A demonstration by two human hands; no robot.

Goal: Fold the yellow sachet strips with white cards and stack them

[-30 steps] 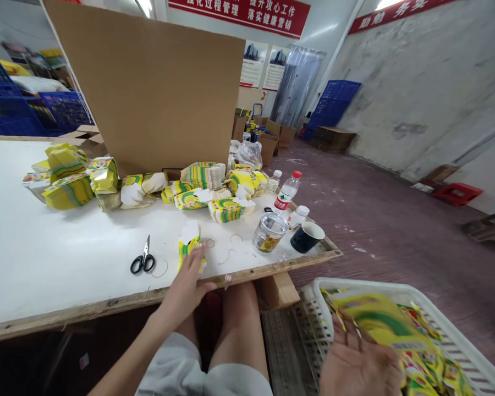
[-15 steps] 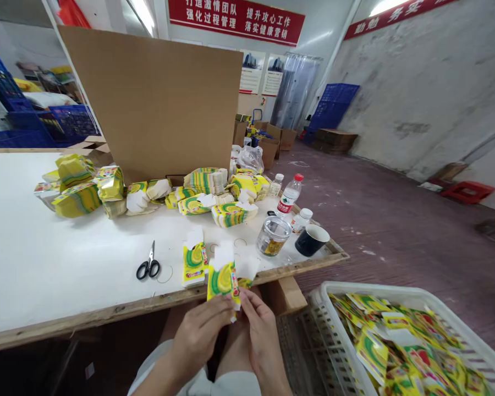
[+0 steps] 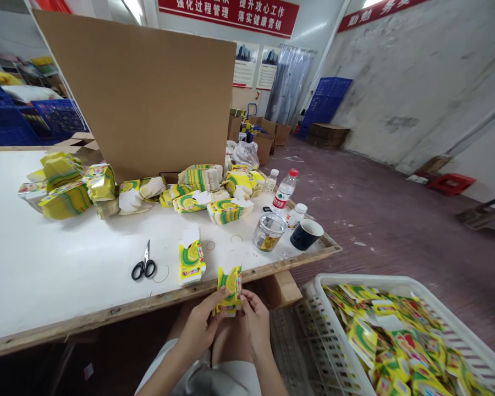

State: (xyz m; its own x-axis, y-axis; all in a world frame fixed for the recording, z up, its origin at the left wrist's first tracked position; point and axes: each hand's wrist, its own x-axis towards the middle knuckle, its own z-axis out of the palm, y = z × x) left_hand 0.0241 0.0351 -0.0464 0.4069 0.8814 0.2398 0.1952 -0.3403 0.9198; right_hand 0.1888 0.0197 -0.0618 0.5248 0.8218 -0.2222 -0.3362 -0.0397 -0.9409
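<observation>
Both my hands hold one small yellow-and-green carton (image 3: 230,289) upright in front of the table's near edge. My left hand (image 3: 200,327) grips its left side and my right hand (image 3: 256,322) its right side, fingers closed on it. A short stack of flat yellow-and-green cartons (image 3: 191,258) lies on the white table (image 3: 45,269) just beyond my hands. Black scissors (image 3: 144,265) rest to its left.
Piles of flat cartons (image 3: 198,190) line the foot of a big cardboard sheet (image 3: 140,93). A glass jar (image 3: 268,232), dark cup (image 3: 306,234) and water bottle (image 3: 284,192) stand at the table's right end. A white basket (image 3: 400,283) of sachets sits at my right.
My right hand left the basket and joined the left on a carton. Its white flaps, open half a second ago, are now folded down, and the carton sits lower.
</observation>
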